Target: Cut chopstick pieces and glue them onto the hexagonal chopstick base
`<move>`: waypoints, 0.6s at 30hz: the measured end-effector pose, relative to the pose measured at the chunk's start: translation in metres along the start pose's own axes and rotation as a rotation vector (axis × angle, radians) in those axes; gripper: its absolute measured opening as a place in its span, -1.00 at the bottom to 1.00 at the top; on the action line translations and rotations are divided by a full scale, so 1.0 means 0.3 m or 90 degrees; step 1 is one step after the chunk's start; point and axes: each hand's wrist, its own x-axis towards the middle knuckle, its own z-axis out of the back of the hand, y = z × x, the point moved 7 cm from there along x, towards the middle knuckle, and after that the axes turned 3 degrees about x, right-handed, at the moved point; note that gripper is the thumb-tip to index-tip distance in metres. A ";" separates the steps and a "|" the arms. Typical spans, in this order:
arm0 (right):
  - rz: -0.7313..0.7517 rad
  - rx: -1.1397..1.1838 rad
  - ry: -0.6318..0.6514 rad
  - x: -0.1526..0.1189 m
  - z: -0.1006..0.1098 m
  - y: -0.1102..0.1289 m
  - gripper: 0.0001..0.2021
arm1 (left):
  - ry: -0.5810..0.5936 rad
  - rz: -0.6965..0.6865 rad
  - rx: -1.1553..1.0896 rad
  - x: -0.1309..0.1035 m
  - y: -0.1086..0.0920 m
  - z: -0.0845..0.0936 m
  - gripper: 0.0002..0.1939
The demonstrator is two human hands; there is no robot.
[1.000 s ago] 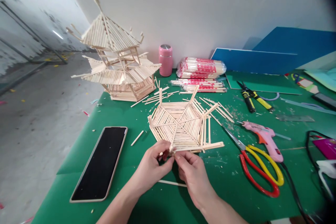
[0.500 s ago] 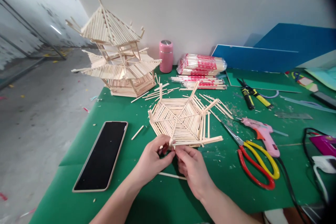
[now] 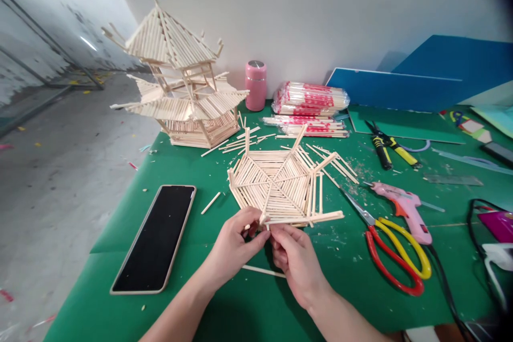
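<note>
A person's two bare hands work at the near corner of a hexagonal stick frame (image 3: 276,181) that lies flat on a green-covered desk (image 3: 200,163). The left hand (image 3: 235,240) comes in from the left and the right hand (image 3: 294,254) from the right, both grips pinched on a small stick (image 3: 267,227) whose pale tip shows between the thumbs. A second pale end shows among the left hand's fingers; whether it belongs to the same piece, one cannot tell.

The frame appears well advanced. Its six wedges look filled with close-laid rows, and posts jut from the corners. Slender side pieces show along the right and near right edges, while the far edge shows none, suggesting the sides are only partly built. The near corner looks unfinished, though fingers hide the joint.

A loose stick (image 3: 264,271) lies on the near side, partly behind the right hand, and a phone (image 3: 154,240) to the left. At far left stands a two-tiered stick pavilion (image 3: 176,53), roofed and seemingly complete. Scissors (image 3: 373,222) and a pink glue gun (image 3: 409,208) lie to the right; wrapped stick bundles (image 3: 310,100) are stacked at the far side.
</note>
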 end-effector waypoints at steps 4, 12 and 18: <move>-0.005 -0.001 0.002 0.004 0.000 -0.002 -0.71 | 0.004 0.001 -0.007 0.002 -0.005 0.001 -0.92; -0.006 -0.004 0.008 0.002 -0.001 -0.004 -0.70 | 0.020 0.006 -0.015 0.003 -0.005 0.000 -0.92; -0.005 -0.006 0.009 0.004 0.000 -0.005 -0.68 | 0.018 -0.002 -0.014 0.006 -0.013 0.004 -0.91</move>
